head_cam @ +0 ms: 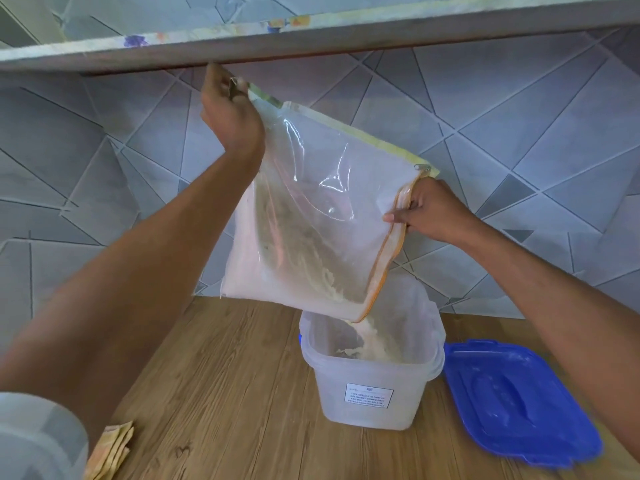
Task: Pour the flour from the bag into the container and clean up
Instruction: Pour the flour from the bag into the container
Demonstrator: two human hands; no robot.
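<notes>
Closest to the viewer, the left forearm rises steeply to the left hand [231, 109], whose fingers pinch the raised corner of a clear zip bag [311, 216] high up, just under a shelf edge [311, 46]. Out from those fingers the bag hangs slanted, its open mouth at the low end. The right hand [429, 211] reaches in level from the right, thumb and fingers pinching the orange zip edge part-way down to hold the mouth open. Below those fingers, flour [369, 337] slides out of the mouth's lowest corner into the open container [372, 372] on the wooden counter [225, 393]. A blue lid [519, 403] lies just beside the container.

To pour cleanly, the mouth's corner probably should stay inside the rim, with the left hand lifting gradually.
</notes>
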